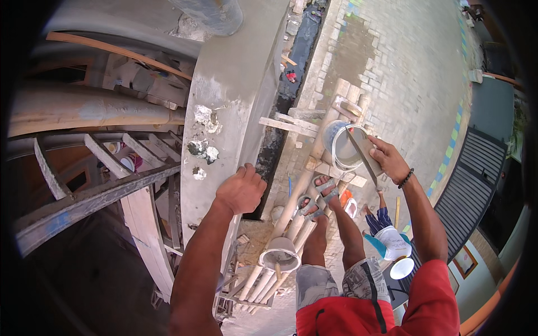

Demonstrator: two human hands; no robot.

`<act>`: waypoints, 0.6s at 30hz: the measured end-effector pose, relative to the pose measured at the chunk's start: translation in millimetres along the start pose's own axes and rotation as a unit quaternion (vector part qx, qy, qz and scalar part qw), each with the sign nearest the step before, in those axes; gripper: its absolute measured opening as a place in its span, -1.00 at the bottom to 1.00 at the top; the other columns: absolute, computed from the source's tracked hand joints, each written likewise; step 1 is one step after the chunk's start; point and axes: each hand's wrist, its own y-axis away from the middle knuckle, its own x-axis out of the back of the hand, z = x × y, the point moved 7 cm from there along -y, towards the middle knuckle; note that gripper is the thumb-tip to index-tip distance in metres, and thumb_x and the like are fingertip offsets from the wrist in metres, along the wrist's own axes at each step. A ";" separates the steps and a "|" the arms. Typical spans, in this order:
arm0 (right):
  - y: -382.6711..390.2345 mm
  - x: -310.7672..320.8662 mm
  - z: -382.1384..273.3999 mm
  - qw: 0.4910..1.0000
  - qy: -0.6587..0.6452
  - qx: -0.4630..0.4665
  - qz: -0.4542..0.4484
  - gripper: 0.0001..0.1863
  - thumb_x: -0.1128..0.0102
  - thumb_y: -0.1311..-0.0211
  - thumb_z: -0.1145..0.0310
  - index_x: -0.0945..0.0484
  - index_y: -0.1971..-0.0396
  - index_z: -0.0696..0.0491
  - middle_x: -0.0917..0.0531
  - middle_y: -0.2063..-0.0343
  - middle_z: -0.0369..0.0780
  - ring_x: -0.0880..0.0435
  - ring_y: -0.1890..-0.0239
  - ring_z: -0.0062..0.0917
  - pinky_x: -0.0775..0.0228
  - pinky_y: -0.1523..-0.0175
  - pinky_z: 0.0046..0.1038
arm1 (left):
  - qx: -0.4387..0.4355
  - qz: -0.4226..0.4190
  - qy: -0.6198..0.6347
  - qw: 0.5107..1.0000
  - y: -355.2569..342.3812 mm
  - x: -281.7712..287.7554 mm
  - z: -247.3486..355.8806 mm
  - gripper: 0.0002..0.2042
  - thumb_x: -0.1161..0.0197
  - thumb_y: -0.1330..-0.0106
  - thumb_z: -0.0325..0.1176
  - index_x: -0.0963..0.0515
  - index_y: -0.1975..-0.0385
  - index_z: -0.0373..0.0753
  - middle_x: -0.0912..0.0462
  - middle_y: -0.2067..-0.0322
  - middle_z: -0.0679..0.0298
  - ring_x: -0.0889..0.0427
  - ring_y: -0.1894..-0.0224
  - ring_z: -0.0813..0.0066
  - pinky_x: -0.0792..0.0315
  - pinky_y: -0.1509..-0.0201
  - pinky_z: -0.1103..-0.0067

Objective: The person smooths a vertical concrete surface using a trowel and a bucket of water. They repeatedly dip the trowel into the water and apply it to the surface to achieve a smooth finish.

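My right hand [389, 159] is closed on a flat plastering trowel [367, 158], its long blade seen nearly edge-on. The trowel hangs over the rim of a bucket [336, 143] that has grey mortar inside and stands on the bamboo scaffold. Curled into a fist, my left hand [242, 189] is at the edge of the grey concrete wall [224, 78]; its fingertips are hidden, so I cannot see what they hold, if anything. Lumps of wet mortar and white patches [205, 150] stick to the wall's face left of that hand.
Under my sandalled feet run bamboo poles [294, 193]. A second bucket [279, 255] with a stick in it is nearer me. Down on the paving, a person [386, 241] in a white hat stands to the right. A dark ditch [307, 50] follows the wall; a ladder-like frame [101, 190] is at left.
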 end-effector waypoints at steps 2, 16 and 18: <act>5.8 -10.1 74.5 0.977 -0.157 -0.142 -0.014 -0.61 0.01 -0.37 0.30 -0.42 -0.12 0.14 -0.61 0.10 -0.20 -0.60 0.10 -0.51 -0.45 -0.02 -0.39 | 0.006 -0.005 0.007 1.000 -0.7 0.6 -2.3 -0.77 -0.19 0.00 -0.24 -0.59 0.42 -0.25 -0.61 0.34 0.12 -0.50 -0.02 0.00 -0.43 -0.05 0.30; 52.3 -48.5 217.5 0.837 -0.505 -0.204 0.049 -0.73 -0.02 -0.38 0.31 -0.49 0.01 0.06 -0.62 0.18 -0.28 -0.62 0.18 -0.56 -0.52 0.07 -0.44 | 0.030 -0.066 0.031 0.997 -2.8 8.5 -3.0 -0.80 -0.18 -0.06 -0.26 -0.59 0.41 -0.23 -0.61 0.33 0.15 -0.46 0.01 0.10 -0.38 -0.05 0.39; 71.6 -50.1 223.6 0.824 -0.522 -0.207 0.078 -0.73 0.01 -0.39 0.33 -0.49 0.00 0.07 -0.62 0.16 -0.27 -0.63 0.16 -0.55 -0.52 0.06 -0.43 | 0.037 -0.078 0.034 0.996 -2.6 8.2 -2.9 -0.81 -0.18 -0.06 -0.26 -0.60 0.42 -0.22 -0.61 0.34 0.18 -0.46 0.02 0.13 -0.38 -0.05 0.40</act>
